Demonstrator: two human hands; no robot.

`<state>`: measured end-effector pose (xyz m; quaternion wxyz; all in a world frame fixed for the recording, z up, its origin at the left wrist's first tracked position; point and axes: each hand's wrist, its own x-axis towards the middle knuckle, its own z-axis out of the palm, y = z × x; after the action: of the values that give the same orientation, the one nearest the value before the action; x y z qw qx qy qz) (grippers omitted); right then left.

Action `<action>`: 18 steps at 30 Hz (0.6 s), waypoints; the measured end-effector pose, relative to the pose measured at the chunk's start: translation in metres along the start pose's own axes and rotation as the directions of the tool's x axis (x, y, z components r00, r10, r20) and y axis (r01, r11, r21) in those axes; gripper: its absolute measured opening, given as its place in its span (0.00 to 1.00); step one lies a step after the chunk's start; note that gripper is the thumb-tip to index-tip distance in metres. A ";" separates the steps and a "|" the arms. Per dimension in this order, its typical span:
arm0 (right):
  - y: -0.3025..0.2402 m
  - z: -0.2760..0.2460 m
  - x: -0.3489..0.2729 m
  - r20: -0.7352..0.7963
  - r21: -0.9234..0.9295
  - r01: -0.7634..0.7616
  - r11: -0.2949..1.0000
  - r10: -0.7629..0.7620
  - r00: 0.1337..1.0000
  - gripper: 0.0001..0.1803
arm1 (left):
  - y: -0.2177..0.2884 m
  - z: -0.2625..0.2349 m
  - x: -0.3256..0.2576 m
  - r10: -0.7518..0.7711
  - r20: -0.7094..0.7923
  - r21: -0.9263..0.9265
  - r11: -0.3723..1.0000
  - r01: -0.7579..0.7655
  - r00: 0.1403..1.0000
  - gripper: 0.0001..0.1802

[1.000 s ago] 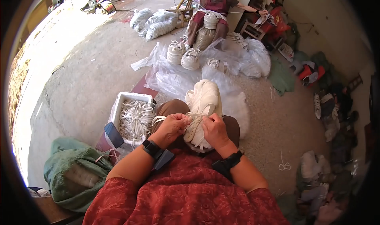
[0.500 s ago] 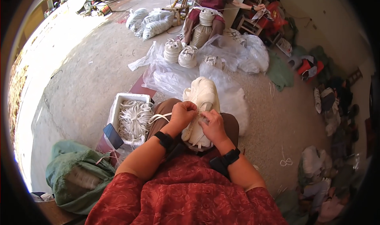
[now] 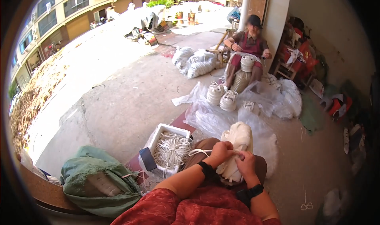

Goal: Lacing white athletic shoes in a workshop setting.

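A cream shoe upper (image 3: pixel 239 135), apparently part of a stack, rests on my lap between my knees. My left hand (image 3: pixel 221 152) is closed in a pinch at its lacing area, and a white shoelace (image 3: pixel 200 151) loops out from it to the left. Close beside it, my right hand (image 3: pixel 246 164) is also closed, its fingertips at the same lace near the eyelets. The fingertips of both hands nearly meet, partly hiding the lace. Left of my knee stands a white foam box (image 3: pixel 172 127) heaped with loose white shoelaces (image 3: pixel 172 148).
A dark blue flat panel (image 3: pixel 148 159) leans on the box's near corner. At lower left sits a green cloth sack (image 3: pixel 93 173). Ahead, clear plastic sheeting (image 3: pixel 206 120) bears stacked shoe uppers (image 3: pixel 215 93). A co-worker (image 3: pixel 253 44) sits behind them, near stuffed white bags (image 3: pixel 202 64).
My view has tilted up and turned left, so everything sits lower and further right. My hands have drawn together over the upper. The co-worker's outstretched arms have come inward.
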<state>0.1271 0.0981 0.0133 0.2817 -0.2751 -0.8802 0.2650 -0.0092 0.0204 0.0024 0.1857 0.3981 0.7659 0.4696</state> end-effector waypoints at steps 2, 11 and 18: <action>-0.004 -0.001 0.000 -0.004 0.056 -0.003 0.998 0.003 1.000 0.10 | -0.001 0.005 -0.010 -0.051 -0.002 -0.021 0.999 0.051 0.999 0.15; 0.020 0.013 0.013 0.082 0.026 0.033 0.999 -0.035 0.996 0.06 | 0.022 -0.001 -0.030 0.401 0.264 0.472 0.739 -0.480 0.877 0.11; -0.005 0.006 0.020 0.098 -0.215 0.115 0.970 -0.096 0.991 0.05 | 0.019 0.007 -0.018 0.380 0.277 0.550 0.690 -0.469 0.883 0.15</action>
<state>0.1079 0.1051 0.0195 0.2248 -0.2455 -0.9289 0.1621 0.0148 0.0145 0.0141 -0.0110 0.6345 0.7461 0.2017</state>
